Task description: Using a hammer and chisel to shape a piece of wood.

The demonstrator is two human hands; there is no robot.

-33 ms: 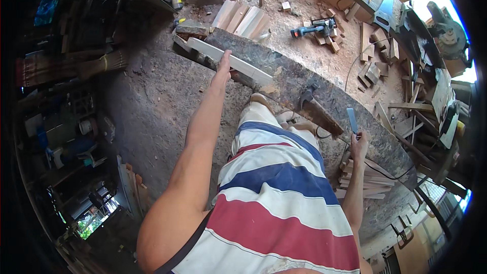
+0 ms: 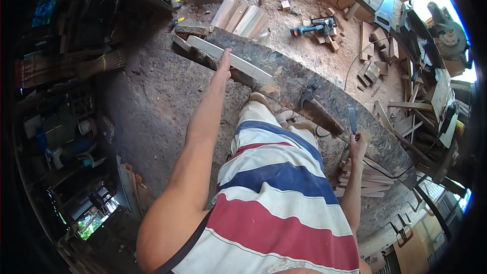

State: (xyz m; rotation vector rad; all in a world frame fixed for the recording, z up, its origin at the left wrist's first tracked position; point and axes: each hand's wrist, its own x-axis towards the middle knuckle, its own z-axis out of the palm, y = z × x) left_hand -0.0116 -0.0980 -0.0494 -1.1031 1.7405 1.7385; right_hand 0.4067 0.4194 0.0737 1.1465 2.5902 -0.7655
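My left hand (image 2: pixel 223 67) grips a pale wooden strip (image 2: pixel 251 69), which lies along the far-left part of a worn, dark workbench (image 2: pixel 289 77). The fingers sit on the strip's near side and top; part of the grip is hidden. A dark block (image 2: pixel 190 26) stands at the bench's left end, near the strip. In my right hand (image 2: pixel 358 144) is a chisel (image 2: pixel 352 120), its flat grey blade pointing up and away over the bench. Its handle is mostly covered by my closed fingers. Between my hands lies a hammer-like tool (image 2: pixel 308 97) with a broad brown wooden part.
Beyond the bench, a blue cordless power tool (image 2: pixel 308 30) lies among wood offcuts (image 2: pixel 332 43) on the dusty floor. Stacked boards (image 2: pixel 241 19) lean at the far side. A handsaw (image 2: pixel 386 10) rests at upper right. More cut strips (image 2: pixel 373 180) are stacked near my right forearm.
My right hand and the chisel have shifted very slightly. My left hand stays on the wooden strip.
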